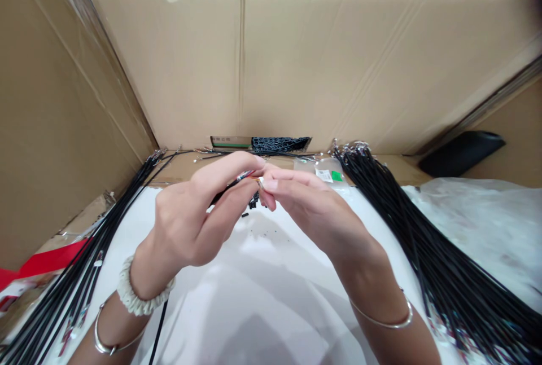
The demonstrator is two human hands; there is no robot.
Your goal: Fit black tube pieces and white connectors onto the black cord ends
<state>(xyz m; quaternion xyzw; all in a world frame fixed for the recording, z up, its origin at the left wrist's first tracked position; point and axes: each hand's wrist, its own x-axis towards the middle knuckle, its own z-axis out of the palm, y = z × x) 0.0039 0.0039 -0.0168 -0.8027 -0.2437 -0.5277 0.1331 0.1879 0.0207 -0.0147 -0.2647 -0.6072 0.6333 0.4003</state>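
1. Black sheathing covers the thin cable held between both hands, above the far half of the white sheet. In the head view its long axis runs from lower left up to the right, and its bright metal tip points right, into the right hand's fingers.
2. The left hand has a closed grip, its thumb and fingers pinching the cable just behind the tip.
3. The right hand also has a closed grip, with its thumb and forefinger pressed together at the tip.
4. Small black pieces lie on the sheet just below the hands.
5. One bundle of black cables fans along the sheet's right edge and another along its left edge, with metal ends gathered toward the far edge.
6. A clear plastic bag with a green label lies at the far edge, before a cardboard wall.
7. A ruffled white scrunchie and a metal bangle circle the left wrist; a thin bangle circles the right.
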